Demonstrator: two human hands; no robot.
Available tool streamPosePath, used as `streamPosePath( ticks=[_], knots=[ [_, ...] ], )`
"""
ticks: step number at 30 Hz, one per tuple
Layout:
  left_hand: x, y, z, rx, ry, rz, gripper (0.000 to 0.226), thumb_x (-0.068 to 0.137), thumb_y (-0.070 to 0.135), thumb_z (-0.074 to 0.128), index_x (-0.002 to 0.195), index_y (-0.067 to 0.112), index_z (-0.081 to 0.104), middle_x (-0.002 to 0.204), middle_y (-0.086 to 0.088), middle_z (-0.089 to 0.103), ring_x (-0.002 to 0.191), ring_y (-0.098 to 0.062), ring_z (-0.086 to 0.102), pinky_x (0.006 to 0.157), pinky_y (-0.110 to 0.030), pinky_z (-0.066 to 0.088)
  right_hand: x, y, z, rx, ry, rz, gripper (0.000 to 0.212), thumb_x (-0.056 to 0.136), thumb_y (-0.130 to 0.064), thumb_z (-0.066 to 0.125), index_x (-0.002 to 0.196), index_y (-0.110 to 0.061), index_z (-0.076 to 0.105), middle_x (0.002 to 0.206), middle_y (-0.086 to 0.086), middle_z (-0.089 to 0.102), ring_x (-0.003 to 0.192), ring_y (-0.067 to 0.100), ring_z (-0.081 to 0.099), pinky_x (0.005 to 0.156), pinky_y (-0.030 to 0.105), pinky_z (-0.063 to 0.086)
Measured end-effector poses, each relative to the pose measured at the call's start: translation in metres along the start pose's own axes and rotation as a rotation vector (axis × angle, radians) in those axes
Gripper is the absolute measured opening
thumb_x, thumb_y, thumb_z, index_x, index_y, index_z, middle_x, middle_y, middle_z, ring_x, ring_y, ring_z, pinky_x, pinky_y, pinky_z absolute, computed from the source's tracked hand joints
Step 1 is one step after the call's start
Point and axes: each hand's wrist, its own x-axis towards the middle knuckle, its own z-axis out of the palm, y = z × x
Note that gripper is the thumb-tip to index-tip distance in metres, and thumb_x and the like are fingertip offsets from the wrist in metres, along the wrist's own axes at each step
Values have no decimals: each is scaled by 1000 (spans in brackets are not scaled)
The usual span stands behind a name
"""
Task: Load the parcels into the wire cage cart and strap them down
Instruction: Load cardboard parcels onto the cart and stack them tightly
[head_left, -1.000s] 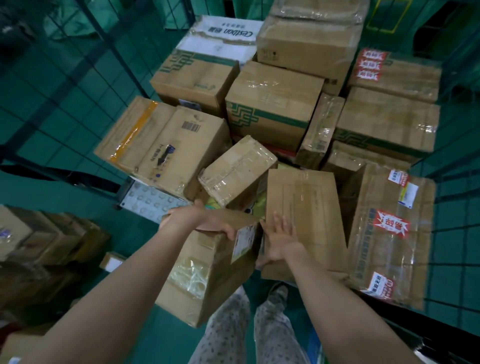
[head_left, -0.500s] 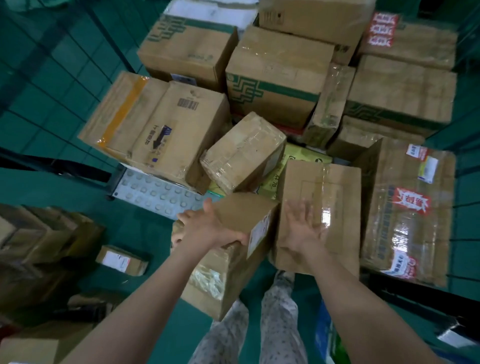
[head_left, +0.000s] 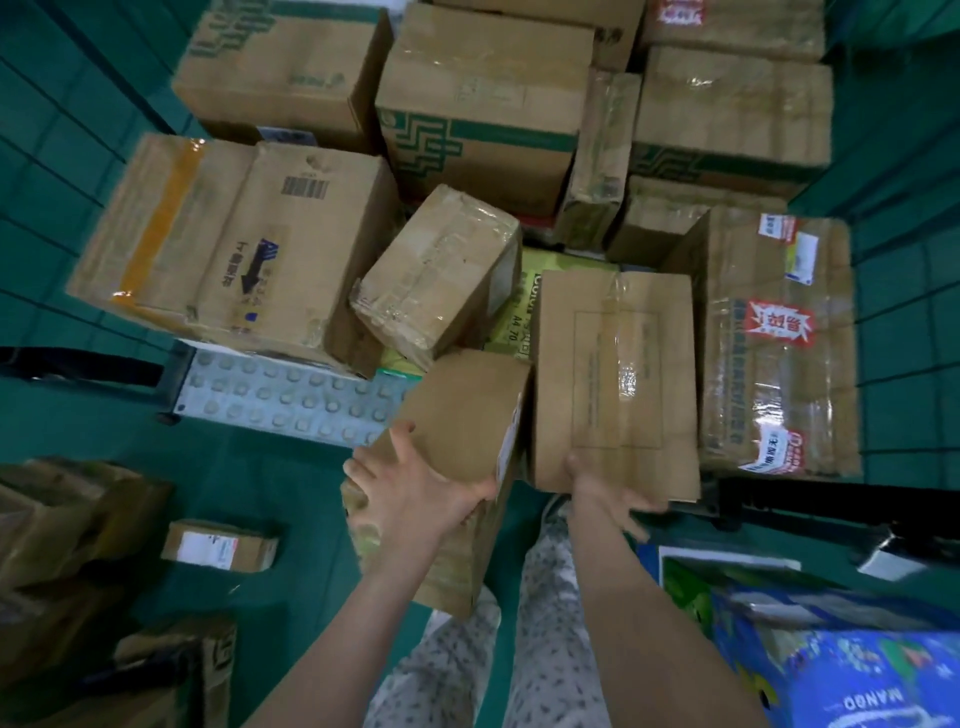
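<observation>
**A:** Fingers first?

**B:** Left hand: fingers spread on the near top corner of the brown box, thumb hooked over its right edge. It's carrying the box. Right hand: thumb on top of the flat carton at its near edge, fingers below that edge. They're blurred, so I can't tell whether it's pinching or just steadying.

**A:** Where's the box?

**B:** Lower centre of frame, at the open front of the wire cage cart. It's tilted, with the far end just below the taped parcel and the right side just beside the flat carton. The near end hangs out over the green floor.

**A:** What does the next move turn on?

**B:** My read: the free spot is the studded floor plate, up-left of the left fingers. The box's long axis runs away from the person, roughly parallel to the flat carton. The left hand is nearer, so push forward and left, keeping that axis. No strap in view.
</observation>
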Motion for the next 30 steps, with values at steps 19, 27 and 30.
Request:
streamPosePath(
  ticks=[19,27,30],
  knots=[
    [53,70,53,-138,125,58,96,49,58,79,122,22,28,149,-19,9,138,-36,6,98,-59,31,32,-94,44,-20,-189,-94,44,91,-27,62,122,2,52,116,16,59,106,30,59,94,38,50],
    [77,101,69,-204,133,60,96,51,56,80,124,22,29,149,-20,8,139,-38,4,96,-62,30,12,-79,51,-381,-382,19,78,94,-64,18,138,-4,41,132,23,52,112,39,56,85,47,51],
    [99,121,61,-243,145,85,95,52,54,81,125,22,29,149,-21,7,139,-37,3,98,-64,27,5,-70,61,-212,-659,286,94,85,-76,25,150,-7,18,149,26,29,133,45,35,104,55,35]
  ],
)
